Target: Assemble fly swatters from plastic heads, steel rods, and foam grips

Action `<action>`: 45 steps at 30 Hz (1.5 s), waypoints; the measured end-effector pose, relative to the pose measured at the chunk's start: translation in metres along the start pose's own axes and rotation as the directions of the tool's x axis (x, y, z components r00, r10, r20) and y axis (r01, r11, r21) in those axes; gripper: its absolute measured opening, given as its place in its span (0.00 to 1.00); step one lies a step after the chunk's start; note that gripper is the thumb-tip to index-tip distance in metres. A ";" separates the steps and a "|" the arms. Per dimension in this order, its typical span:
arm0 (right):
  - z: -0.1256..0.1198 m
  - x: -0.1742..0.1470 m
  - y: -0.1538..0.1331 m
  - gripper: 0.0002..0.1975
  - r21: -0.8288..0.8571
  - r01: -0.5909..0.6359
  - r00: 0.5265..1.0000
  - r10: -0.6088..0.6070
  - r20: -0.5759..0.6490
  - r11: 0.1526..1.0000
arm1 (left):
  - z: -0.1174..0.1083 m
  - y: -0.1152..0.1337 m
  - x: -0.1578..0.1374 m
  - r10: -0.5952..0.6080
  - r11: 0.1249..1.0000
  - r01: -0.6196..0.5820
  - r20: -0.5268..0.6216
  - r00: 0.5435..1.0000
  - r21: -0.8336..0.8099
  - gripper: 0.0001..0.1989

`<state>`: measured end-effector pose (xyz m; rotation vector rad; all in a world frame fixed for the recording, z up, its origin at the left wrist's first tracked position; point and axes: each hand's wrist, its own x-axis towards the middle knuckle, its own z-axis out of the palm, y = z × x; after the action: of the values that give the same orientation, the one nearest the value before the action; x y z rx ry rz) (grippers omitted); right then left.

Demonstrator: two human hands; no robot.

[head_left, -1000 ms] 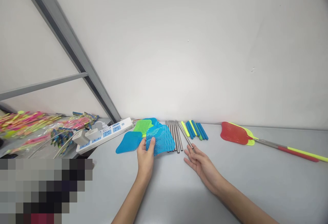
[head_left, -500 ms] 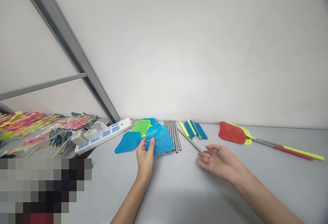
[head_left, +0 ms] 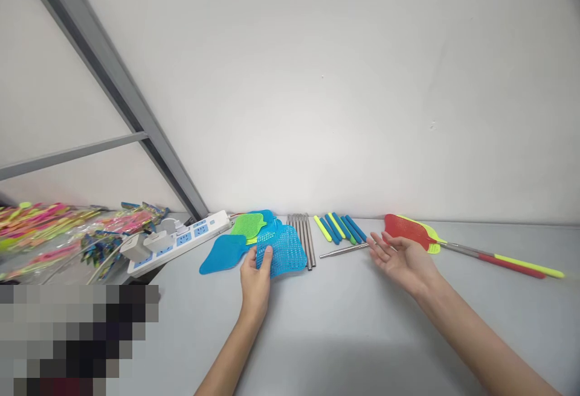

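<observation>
My left hand [head_left: 256,272] pinches a blue perforated fly swatter head [head_left: 285,251] between thumb and fingers, above the table. My right hand [head_left: 403,260] is palm up with its fingers stretched apart. A slim metal rod [head_left: 342,251] points left from its fingertips; the rod's right end is hidden by the fingers, and I see no firm grip on it. Behind my left hand lie another blue swatter head [head_left: 222,254] and a green one [head_left: 248,226]. Several metal rods [head_left: 301,233] lie side by side just beyond the held head.
Blue and yellow handle sleeves [head_left: 339,227] lie near the wall. At the right are a red fly swatter [head_left: 408,233] and a yellow one [head_left: 530,264] beneath it. A power strip [head_left: 194,236] with plugs and colourful bagged items [head_left: 49,227] are at the left.
My right hand has moved right and away from me, and its fingers have spread. The loose rod has swung from slanting to nearly level. My left hand still holds the blue head.
</observation>
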<state>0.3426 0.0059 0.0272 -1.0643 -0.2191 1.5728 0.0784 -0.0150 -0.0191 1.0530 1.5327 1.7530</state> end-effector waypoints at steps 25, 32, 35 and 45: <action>-0.023 0.026 0.009 0.16 -0.748 0.045 0.914 0.274 0.298 0.662 | 0.001 -0.002 0.000 -0.048 0.999 0.049 0.049 0.998 -0.016 0.18; -0.026 0.024 0.006 0.17 -0.744 0.054 0.890 0.306 0.338 0.666 | 0.001 -0.001 0.000 -0.047 0.998 0.049 0.057 0.997 -0.031 0.16; -0.027 0.021 -0.001 0.18 -0.733 0.030 0.841 0.379 0.385 0.680 | 0.001 -0.001 -0.001 -0.044 0.998 0.047 0.073 0.996 -0.030 0.16; -0.028 0.016 -0.005 0.17 -0.708 0.045 0.799 0.399 0.449 0.705 | 0.001 -0.002 -0.001 -0.031 0.999 0.029 0.085 0.996 0.022 0.15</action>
<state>0.3674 0.0101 0.0063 -1.1461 -1.2533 2.0457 0.0797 -0.0145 -0.0212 1.0950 1.5096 1.6538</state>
